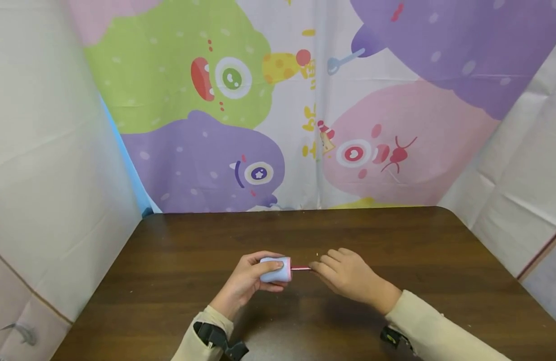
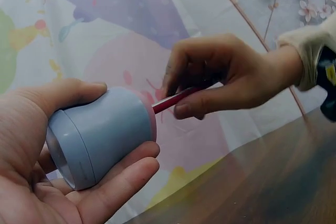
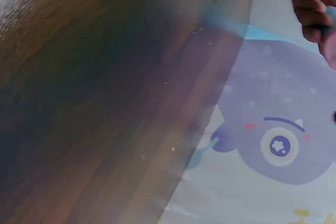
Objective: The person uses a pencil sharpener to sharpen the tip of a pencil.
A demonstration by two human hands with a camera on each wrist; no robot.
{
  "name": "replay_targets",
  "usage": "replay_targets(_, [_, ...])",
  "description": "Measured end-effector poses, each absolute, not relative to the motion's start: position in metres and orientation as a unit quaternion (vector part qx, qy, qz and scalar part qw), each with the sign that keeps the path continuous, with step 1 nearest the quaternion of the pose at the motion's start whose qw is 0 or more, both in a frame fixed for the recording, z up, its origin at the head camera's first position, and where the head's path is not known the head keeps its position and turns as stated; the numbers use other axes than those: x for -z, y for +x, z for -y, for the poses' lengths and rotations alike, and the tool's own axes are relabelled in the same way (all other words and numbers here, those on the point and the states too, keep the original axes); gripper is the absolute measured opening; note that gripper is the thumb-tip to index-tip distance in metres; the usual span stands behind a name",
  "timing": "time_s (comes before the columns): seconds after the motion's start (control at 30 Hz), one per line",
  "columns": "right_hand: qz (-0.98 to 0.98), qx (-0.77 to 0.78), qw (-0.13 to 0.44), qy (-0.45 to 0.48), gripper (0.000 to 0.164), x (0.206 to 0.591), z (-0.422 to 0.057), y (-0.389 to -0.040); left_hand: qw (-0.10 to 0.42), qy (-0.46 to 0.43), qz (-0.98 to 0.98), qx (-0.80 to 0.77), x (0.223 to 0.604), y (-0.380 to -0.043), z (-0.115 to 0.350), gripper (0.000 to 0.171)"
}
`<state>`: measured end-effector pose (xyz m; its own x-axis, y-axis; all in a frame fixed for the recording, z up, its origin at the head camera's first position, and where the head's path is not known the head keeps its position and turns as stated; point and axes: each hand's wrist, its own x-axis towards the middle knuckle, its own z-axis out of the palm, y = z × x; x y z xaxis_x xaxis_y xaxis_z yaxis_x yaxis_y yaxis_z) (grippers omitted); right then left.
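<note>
A light-blue pencil sharpener [image 1: 273, 264] with a pink end lies on its side in my left hand [image 1: 243, 286], thumb on top and fingers below. From the pink end a dark red pencil [image 1: 300, 268] sticks out to the right, its tip hidden inside. My right hand [image 1: 352, 278] pinches the pencil between thumb and curled fingers, as the left wrist view shows. Both hands are held over the table. In the right wrist view, part of the left hand [image 3: 311, 3] and the sharpener's pink end [image 3: 329, 48] show at the upper right edge.
The brown wooden table [image 1: 205, 235] spreads under both hands, with a few tiny pale specks on it. A curtain with cartoon monsters [image 1: 296, 190] hangs behind its far edge. Pale cloth walls [image 1: 56, 150] stand on both sides.
</note>
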<state>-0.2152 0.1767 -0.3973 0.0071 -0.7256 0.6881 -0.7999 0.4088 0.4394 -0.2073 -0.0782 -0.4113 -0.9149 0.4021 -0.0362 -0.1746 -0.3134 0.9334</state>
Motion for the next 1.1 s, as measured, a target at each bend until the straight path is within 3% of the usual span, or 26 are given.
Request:
replay_targets(0.17, [0.645,-0.019,0.521,0.559,0.024,0.398,-0.173,-0.219,0.186,0.101,-0.551,-0.807,0.412,-0.206,0.078,0.017])
replay_targets(0.3, [0.622,-0.015,0.53,0.576,0.024,0.399,-0.171,-0.222,0.19,0.095,-0.55,-0.808,0.412,-0.206,0.077,0.017])
replay_targets(0.43, [0.636,-0.045,0.505,0.583,0.024,0.402,-0.168,-0.223,0.19,0.085,-0.553,-0.807,0.412,-0.206,0.077,0.017])
replay_targets(0.57, [0.689,-0.135,0.433,0.565,0.023,0.404,-0.163,-0.217,0.182,0.081,-0.559,-0.805,0.411,-0.206,0.077,0.017])
replay_targets(0.7, [0.754,-0.267,0.323,0.506,0.019,0.4,-0.16,-0.207,0.174,0.082,-0.568,-0.8,0.408,-0.206,0.077,0.015])
replay_targets(0.77, [0.786,-0.338,0.238,0.46,0.021,0.395,-0.158,-0.203,0.173,0.08,-0.573,-0.797,0.407,-0.206,0.077,0.015])
replay_targets(0.93, [0.824,-0.493,-0.05,0.274,0.018,0.377,-0.156,-0.2,0.176,0.077,-0.582,-0.79,0.406,-0.205,0.077,0.02])
replay_targets(1.1, [0.731,-0.592,-0.323,0.106,0.028,0.363,-0.161,-0.208,0.179,0.086,-0.589,-0.783,0.406,-0.205,0.078,0.03])
